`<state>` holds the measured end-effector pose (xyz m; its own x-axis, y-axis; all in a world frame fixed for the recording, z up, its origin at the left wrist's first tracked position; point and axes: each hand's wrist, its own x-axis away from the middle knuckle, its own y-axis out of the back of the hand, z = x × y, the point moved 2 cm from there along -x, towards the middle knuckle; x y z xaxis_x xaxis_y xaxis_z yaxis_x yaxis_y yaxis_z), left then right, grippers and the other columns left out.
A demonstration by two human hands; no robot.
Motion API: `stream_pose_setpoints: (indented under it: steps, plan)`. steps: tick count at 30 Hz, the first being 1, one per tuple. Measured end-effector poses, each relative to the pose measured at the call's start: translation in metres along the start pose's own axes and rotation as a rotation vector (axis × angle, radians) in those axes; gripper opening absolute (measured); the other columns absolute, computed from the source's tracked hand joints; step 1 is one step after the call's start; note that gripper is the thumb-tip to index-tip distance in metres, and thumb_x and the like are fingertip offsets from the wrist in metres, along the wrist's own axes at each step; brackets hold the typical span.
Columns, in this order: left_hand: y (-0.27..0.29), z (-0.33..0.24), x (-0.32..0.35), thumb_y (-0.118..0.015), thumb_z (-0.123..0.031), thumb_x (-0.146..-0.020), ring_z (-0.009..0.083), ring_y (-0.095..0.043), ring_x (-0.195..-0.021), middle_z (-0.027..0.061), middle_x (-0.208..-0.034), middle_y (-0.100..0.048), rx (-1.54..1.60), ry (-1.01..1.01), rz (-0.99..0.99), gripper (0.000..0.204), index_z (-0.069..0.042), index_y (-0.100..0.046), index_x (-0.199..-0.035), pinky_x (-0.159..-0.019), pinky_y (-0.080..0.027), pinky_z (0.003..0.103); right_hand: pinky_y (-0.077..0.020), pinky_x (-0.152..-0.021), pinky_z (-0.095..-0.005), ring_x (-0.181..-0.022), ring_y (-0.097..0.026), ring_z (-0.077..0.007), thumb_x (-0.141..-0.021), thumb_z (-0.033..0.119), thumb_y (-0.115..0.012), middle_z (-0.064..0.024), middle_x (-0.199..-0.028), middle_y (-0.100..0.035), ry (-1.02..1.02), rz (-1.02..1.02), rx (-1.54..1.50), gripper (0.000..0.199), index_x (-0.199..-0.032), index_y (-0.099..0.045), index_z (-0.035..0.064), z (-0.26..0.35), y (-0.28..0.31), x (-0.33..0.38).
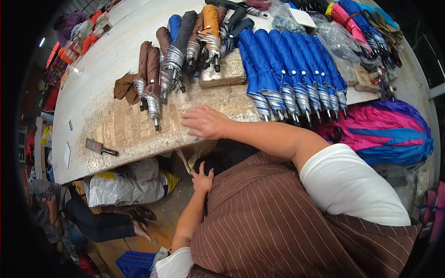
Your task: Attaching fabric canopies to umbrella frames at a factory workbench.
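Note:
My right hand (206,122) rests on the worn, brownish front part of the table (185,137), its fingers stretched out and nothing in them. Lower down, below the table's edge, my left hand (202,180) has its fingers apart. It is beside a dark thing whose kind is hard to make out, and I cannot tell if it touches it. Folded brown umbrellas (153,74) with silvery linings lie just beyond my right hand. A row of folded blue umbrellas (292,69) lies to its right, tips toward me. Between these groups sits a tape-wrapped block (225,69), partly under a folded orange umbrella (211,28).
A flat-bladed tool with a dark handle (101,147) lies at the table's left. White and yellow sacks (125,187) lie underneath. Pink and blue fabric (380,132) bulges at the right. Another person (88,208) sits at the left. A blue crate (134,264) stands on the floor.

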<state>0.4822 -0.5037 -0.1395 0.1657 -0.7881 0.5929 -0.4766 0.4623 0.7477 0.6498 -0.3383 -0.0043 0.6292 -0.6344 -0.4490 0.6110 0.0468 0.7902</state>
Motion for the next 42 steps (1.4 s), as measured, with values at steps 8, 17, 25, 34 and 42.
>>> stream_pose_setpoints:
  steps: [8,17,25,34,42]
  plan:
    - [-0.005,0.013,0.006,-0.051,-0.054,-0.084,0.0490,-0.037,-0.123,0.0268,-0.145,-0.021,0.030,0.004,-0.017,0.063,-0.036,-0.028,-0.141,-0.101,-0.036,0.050,-0.0337,-0.100,-0.0406,-0.122,-0.045,-0.0276,-0.083,0.028,-0.061,-0.0117,-0.127,-0.053,0.001,0.015,0.009,0.042,-0.121,-0.056,0.0093,0.010,-0.007,-0.002]
    - [0.008,0.013,0.017,-0.048,-0.059,-0.084,0.0509,-0.035,-0.124,0.0278,-0.148,-0.015,0.079,0.027,0.031,0.065,-0.038,-0.026,-0.142,-0.101,-0.037,0.049,-0.0345,-0.098,-0.0398,-0.120,-0.046,-0.0287,-0.084,0.027,-0.061,-0.0116,-0.125,-0.053,0.051,0.045,0.047,0.040,-0.120,-0.056,0.0086,0.030,0.008,-0.008]
    - [0.007,0.016,0.019,-0.048,-0.060,-0.084,0.0504,-0.035,-0.125,0.0266,-0.148,-0.015,0.099,0.030,0.039,0.065,-0.038,-0.027,-0.142,-0.101,-0.036,0.049,-0.0345,-0.098,-0.0397,-0.119,-0.046,-0.0287,-0.084,0.026,-0.062,-0.0109,-0.124,-0.053,0.055,0.043,0.047,0.041,-0.120,-0.056,0.0085,0.031,0.009,-0.009]
    - [0.005,0.014,0.016,-0.049,-0.055,-0.085,0.0483,-0.038,-0.123,0.0232,-0.148,-0.018,0.073,0.018,-0.001,0.061,-0.038,-0.030,-0.140,-0.101,-0.036,0.049,-0.0333,-0.100,-0.0404,-0.121,-0.045,-0.0294,-0.084,0.026,-0.062,-0.0110,-0.127,-0.052,0.014,0.064,0.049,0.041,-0.121,-0.055,0.0098,0.026,0.005,-0.003]
    - [0.000,0.006,-0.003,-0.053,-0.050,-0.085,0.0537,-0.038,-0.120,0.0319,-0.143,-0.023,0.116,-0.110,-0.103,0.060,-0.031,-0.034,-0.139,-0.101,-0.036,0.050,-0.0348,-0.098,-0.0402,-0.119,-0.046,-0.0284,-0.083,0.023,-0.061,-0.0104,-0.127,-0.052,-0.021,0.031,0.009,0.038,-0.118,-0.057,0.0100,0.006,0.005,-0.008]
